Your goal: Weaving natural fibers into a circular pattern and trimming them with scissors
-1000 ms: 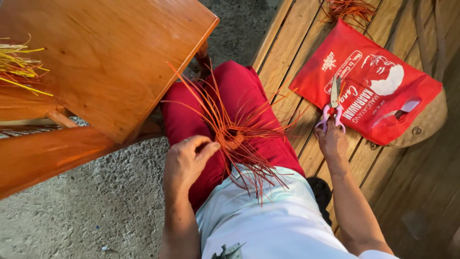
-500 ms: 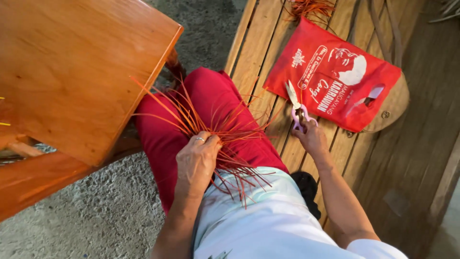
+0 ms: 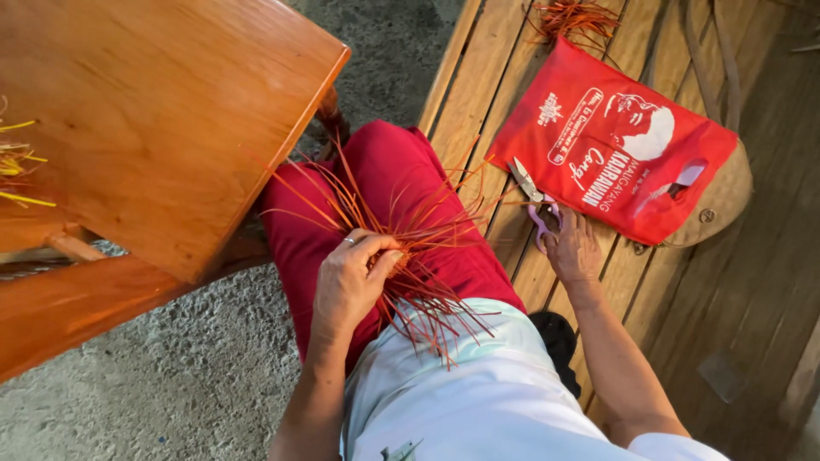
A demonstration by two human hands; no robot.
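Left hand clenched on a splayed bundle of thin, stiff orange-red strips resting on the red-trousered thigh. Right hand lies on the slatted wooden surface, fingers curled at the pale pink loops of small scissors; blades rest just against a glossy red plastic bag. Smooth wooden table to the left.
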